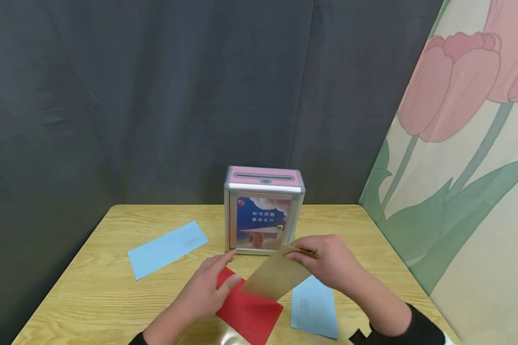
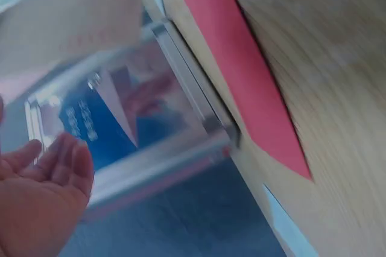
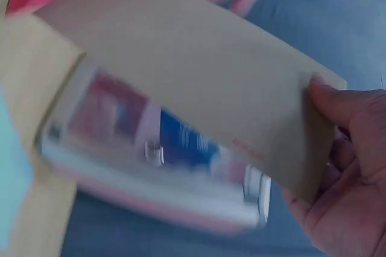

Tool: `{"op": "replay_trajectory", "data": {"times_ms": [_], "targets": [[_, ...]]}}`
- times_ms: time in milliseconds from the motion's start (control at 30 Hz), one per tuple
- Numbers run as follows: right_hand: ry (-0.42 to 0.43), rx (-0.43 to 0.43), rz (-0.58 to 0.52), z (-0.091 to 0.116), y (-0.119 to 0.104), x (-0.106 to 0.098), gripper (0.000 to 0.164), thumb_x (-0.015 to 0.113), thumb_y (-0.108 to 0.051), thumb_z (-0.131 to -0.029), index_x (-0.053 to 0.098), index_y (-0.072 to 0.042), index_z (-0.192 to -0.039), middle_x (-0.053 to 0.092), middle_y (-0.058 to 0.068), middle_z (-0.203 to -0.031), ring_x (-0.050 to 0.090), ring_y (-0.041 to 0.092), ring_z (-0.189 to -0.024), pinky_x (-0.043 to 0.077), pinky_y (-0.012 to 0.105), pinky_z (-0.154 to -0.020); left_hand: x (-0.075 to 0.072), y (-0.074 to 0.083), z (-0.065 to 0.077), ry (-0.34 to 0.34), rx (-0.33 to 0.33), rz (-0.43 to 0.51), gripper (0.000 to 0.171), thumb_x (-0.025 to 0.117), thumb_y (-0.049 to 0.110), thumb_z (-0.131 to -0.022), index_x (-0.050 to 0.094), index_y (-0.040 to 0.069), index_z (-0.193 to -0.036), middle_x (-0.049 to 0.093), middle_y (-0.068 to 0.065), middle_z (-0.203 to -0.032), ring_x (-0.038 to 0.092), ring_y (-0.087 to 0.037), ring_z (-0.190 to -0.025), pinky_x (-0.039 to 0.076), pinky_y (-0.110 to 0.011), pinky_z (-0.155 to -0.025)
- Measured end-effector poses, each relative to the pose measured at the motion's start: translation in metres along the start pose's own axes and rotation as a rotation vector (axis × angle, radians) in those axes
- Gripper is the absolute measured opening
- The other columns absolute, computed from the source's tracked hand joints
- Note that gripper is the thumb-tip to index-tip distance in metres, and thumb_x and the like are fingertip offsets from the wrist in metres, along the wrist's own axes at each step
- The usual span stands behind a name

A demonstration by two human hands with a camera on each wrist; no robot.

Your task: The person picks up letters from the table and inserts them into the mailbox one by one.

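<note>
A pale wood-grain table (image 1: 82,297) spreads under both hands, with a dark curtain (image 1: 177,96) beyond its far edge and a wall painted with pink tulips (image 1: 453,91) off to the right hand's side. The right hand (image 1: 325,261) grips a tan envelope (image 1: 276,273) by its upper end, thumb on one face. The left hand (image 1: 207,287) holds nothing; its fingers are loose over the red envelope (image 1: 250,309), and whether they touch it I cannot tell. The tan envelope's lower corner overlaps the red one in the head view.

Just beyond the hands stands a box (image 1: 264,211) with a slot (image 1: 264,176) in its pink top. Its front panel reads 时光信箱 静待花开. The tan envelope bears a row of small red squares and a blurred line of red print.

One blue envelope (image 1: 168,249) lies ahead and left of the left hand; another blue envelope (image 1: 314,309) lies just on the near side of the right hand. Their print is too small to read. Wood surface runs from the left forearm to the table's left edge; the right sleeve (image 1: 414,330) is near the right edge.
</note>
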State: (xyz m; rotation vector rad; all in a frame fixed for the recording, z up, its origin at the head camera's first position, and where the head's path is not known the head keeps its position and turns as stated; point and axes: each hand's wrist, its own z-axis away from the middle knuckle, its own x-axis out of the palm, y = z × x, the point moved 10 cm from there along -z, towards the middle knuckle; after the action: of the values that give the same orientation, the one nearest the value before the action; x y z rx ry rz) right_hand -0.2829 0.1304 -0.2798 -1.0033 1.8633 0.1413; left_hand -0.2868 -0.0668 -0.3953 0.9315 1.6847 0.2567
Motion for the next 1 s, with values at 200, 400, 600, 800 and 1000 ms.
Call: {"op": "replay_trajectory", "data": {"times_ms": [200,400,600,800,1000], "targets": [[-0.002,-0.113,-0.163,-0.010,-0.037,0.033,0.005,0.062,-0.034,-0.079,0.063,-0.030,-0.076,0.053,-0.019,-0.062,0.043,-0.004,-0.052,0.041,0.018,-0.043,0.007,0.023,-0.001,0.023,0.110,0.077,0.029,0.051,0.044,-0.085,0.049,0.038,-0.113,0.056,0.013,-0.106,0.049,-0.006,-0.097,0.049,-0.038,-0.076],[0.004,0.035,-0.222,-0.010,-0.022,0.047,0.005,0.062,-0.039,-0.077,0.061,-0.035,-0.080,0.057,-0.019,-0.070,0.050,-0.001,-0.060,0.048,0.024,-0.051,-0.006,0.016,-0.003,0.155,0.069,0.069,0.005,0.057,0.040,-0.081,0.056,0.035,-0.078,0.051,0.018,-0.072,0.044,-0.003,-0.068,0.046,-0.027,-0.053],[-0.064,0.382,-0.411,-0.001,0.019,0.061,0.020,0.063,-0.046,-0.074,0.061,-0.034,-0.089,0.063,-0.008,-0.079,0.058,0.011,-0.064,0.052,0.032,-0.055,-0.011,0.001,-0.007,0.147,-0.054,0.142,0.019,0.057,0.042,-0.081,0.048,0.032,-0.068,0.042,0.008,-0.059,0.039,-0.007,-0.053,0.039,-0.026,-0.046],[-0.044,0.590,-0.819,0.003,0.023,0.069,0.051,0.067,-0.022,-0.076,0.043,-0.021,-0.122,0.062,0.014,-0.087,0.059,0.031,-0.073,0.053,0.040,-0.066,-0.012,-0.007,-0.012,0.135,-0.126,0.219,0.025,0.051,0.047,-0.083,0.043,0.028,-0.069,0.041,0.004,-0.057,0.040,-0.010,-0.053,0.038,-0.029,-0.048],[-0.040,0.592,-0.879,0.011,0.042,0.092,0.030,0.065,-0.022,-0.078,0.053,-0.009,-0.102,0.063,0.013,-0.085,0.059,0.030,-0.074,0.053,0.041,-0.069,-0.019,-0.011,-0.018,0.160,-0.174,0.285,0.023,0.050,0.050,-0.082,0.048,0.029,-0.073,0.048,0.001,-0.061,0.046,-0.015,-0.059,0.042,-0.034,-0.051]]}}
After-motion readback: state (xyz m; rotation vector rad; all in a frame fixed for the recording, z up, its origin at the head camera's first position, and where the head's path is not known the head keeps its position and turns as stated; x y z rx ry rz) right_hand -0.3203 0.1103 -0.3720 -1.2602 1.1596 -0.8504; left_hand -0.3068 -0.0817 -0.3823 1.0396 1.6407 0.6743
